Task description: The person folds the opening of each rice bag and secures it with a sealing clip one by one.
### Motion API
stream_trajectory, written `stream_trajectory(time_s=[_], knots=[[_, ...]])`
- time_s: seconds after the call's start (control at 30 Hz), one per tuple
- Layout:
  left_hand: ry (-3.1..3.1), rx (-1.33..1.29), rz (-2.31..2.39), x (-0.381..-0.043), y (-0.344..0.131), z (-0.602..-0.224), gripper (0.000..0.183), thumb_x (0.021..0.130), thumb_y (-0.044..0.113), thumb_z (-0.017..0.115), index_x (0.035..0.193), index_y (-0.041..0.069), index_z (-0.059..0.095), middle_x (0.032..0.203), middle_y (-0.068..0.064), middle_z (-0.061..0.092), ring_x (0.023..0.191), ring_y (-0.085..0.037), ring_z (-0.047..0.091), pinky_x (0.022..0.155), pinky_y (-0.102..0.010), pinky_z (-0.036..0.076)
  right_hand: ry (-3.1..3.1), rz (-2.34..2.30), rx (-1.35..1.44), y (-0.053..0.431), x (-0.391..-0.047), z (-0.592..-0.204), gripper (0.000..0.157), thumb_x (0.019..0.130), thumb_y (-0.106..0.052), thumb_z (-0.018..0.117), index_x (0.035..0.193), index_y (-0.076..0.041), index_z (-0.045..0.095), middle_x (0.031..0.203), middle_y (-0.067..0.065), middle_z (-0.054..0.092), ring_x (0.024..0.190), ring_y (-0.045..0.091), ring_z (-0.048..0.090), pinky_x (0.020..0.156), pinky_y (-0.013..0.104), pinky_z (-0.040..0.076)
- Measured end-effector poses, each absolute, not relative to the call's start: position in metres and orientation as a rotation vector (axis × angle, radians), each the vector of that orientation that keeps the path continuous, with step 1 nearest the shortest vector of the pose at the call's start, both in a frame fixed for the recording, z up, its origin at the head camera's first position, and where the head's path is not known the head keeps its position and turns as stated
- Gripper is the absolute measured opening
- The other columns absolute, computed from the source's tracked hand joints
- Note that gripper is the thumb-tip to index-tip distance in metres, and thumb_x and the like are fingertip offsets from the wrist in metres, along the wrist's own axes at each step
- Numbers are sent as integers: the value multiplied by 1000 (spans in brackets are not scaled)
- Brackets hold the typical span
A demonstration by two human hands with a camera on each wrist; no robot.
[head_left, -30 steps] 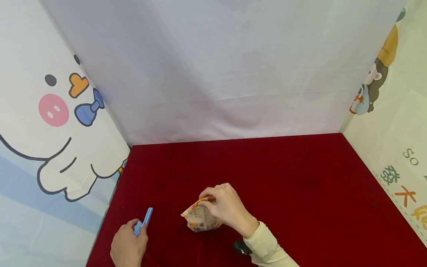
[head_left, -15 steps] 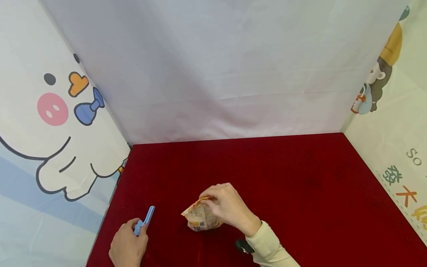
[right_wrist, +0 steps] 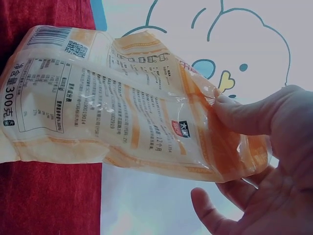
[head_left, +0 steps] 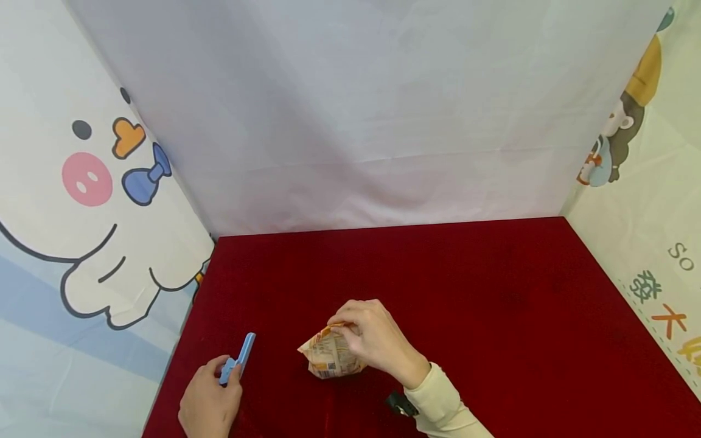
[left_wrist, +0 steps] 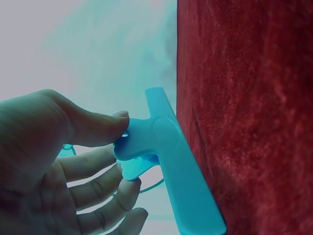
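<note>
A blue plastic bag clip [left_wrist: 171, 147] with a long flat bar is pinched by its handles between the thumb and fingers of my left hand [head_left: 209, 398], at the left of the table. My right hand [head_left: 378, 340] grips the folded orange top of a printed food packet [head_left: 331, 356], thumb on the near face. In the right wrist view the packet [right_wrist: 98, 98] shows a barcode, a QR code and rows of print, and its lower part looks fuller. The clip and the packet are apart, with bare cloth between them.
A dark red cloth [head_left: 465, 292] covers the table. A white curtain [head_left: 383, 121] stands behind it, with cartoon-printed curtains at the left [head_left: 49, 243] and right [head_left: 646, 213]. A small black object [head_left: 401, 403] sits by the right cuff.
My left hand has edged slightly up and forward with the clip. The right hand and the packet have stayed nearly in place.
</note>
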State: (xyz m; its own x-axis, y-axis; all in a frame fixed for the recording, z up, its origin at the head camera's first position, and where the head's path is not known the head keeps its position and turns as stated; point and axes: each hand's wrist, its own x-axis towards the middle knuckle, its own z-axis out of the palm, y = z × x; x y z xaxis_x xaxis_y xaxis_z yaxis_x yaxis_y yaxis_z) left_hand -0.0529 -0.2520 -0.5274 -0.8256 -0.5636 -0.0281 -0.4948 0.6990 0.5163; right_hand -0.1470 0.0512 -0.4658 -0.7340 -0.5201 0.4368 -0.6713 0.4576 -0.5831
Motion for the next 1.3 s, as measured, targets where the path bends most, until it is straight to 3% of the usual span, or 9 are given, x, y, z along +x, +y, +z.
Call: stream_trajectory(time_s=[0.27,1.1,1.3], knots=[[-2635,906,-851,-51,-251,-526,40,98,32,73,131,10,72,113,-20,76,94,-36,72,74,-54,53,-2517,1146,1036,51,-147,-467,25,91,3,73,100,-17,85,99,-7,81,93,8,75,94,41,57],[-2431,912,-905,-53,-242,-523,42,94,26,81,129,5,70,117,-25,77,101,-43,76,90,-63,49,-2485,1128,1045,52,-148,-469,20,90,0,77,99,-17,85,97,-8,81,92,9,75,93,41,55],[-2377,885,-894,-52,-238,-521,39,92,20,82,127,6,72,114,-23,79,98,-41,77,85,-56,52,-2494,1129,1041,52,-147,-467,21,91,0,77,100,-17,86,97,-8,81,92,7,74,94,42,55]])
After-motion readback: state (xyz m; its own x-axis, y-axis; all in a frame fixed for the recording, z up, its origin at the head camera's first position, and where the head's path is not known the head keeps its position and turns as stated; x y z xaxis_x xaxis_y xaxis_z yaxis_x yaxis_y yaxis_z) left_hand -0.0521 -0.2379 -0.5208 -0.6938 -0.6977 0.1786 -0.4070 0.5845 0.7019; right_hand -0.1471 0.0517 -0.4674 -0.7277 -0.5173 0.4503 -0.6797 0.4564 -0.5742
